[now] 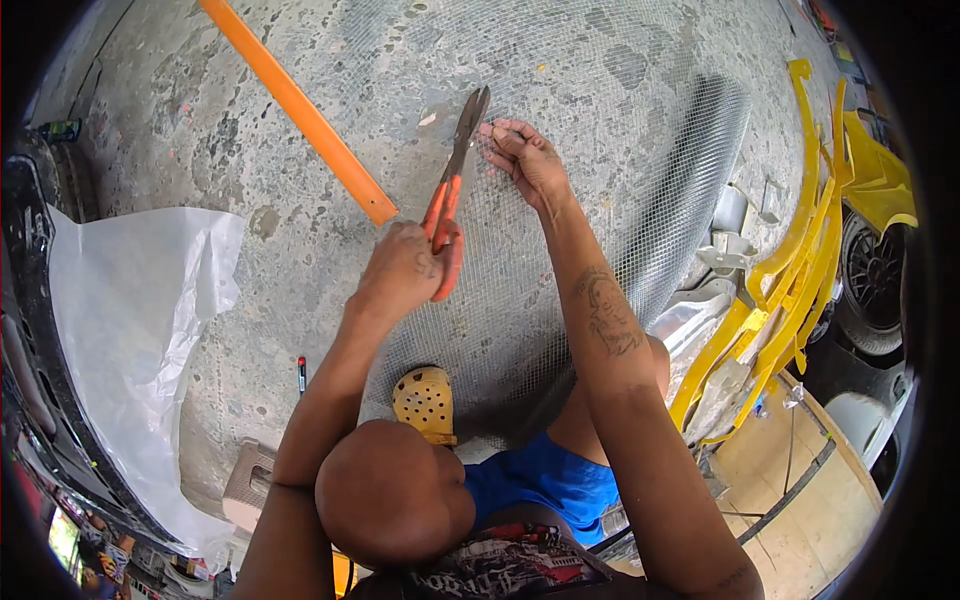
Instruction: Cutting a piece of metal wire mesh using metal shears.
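Observation:
My left hand (pixel 402 268) is wrapped round the orange handles of a pair of tin snips (pixel 463 150), whose dark blades point away from me and are slightly apart at the tips. Fine wire mesh (pixel 500 290) lies over the concrete floor in front of me and curls up into a rolled part (pixel 690 160) on the right. Just right of the blades, my right hand (pixel 527 163) pinches the mesh edge between thumb and fingers. The exact spot where mesh and blades meet is hard to make out.
An orange metal bar (pixel 300 110) lies slantwise at the far left. White plastic sheeting (pixel 130 300) and a marker (pixel 302 374) are on the left. Yellow curved panels (pixel 790 290) and a wheel (pixel 872 280) stand right. My yellow clog (pixel 424 402) is near the mesh.

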